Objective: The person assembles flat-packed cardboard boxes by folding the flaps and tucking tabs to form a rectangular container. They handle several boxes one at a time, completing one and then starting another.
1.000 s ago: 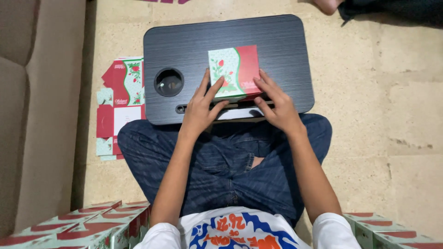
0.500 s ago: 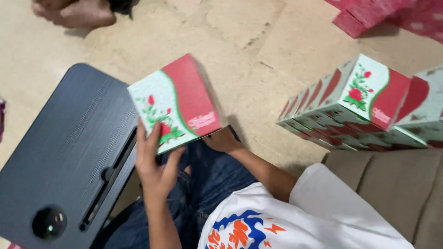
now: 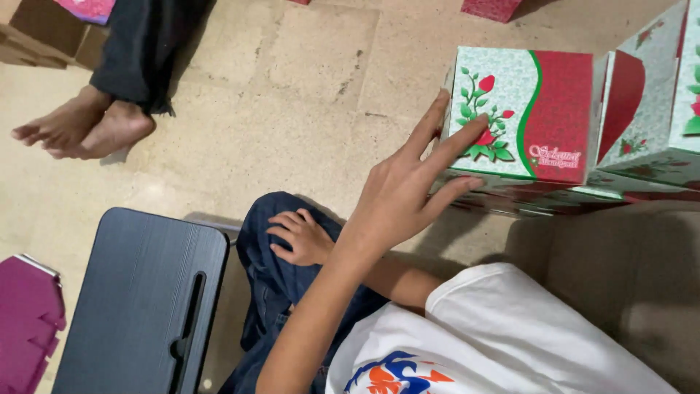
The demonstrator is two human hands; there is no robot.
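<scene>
Head view: the left hand [image 3: 397, 193] reaches across the body, fingers spread and tips pressed on the top and front face of the box [image 3: 521, 113], clamping nothing; the box lies on a stack [image 3: 554, 197] beside more boxes [image 3: 656, 109], seemingly being squared into place. The right hand [image 3: 299, 237] rests loosely curled and empty on the knee [image 3: 266, 277], near the lap desk [image 3: 142, 299]. The surface is a tan stone floor [image 3: 292, 109], with another person's bare feet [image 3: 80, 128] at upper left and a couch [image 3: 620, 263] at right.
</scene>
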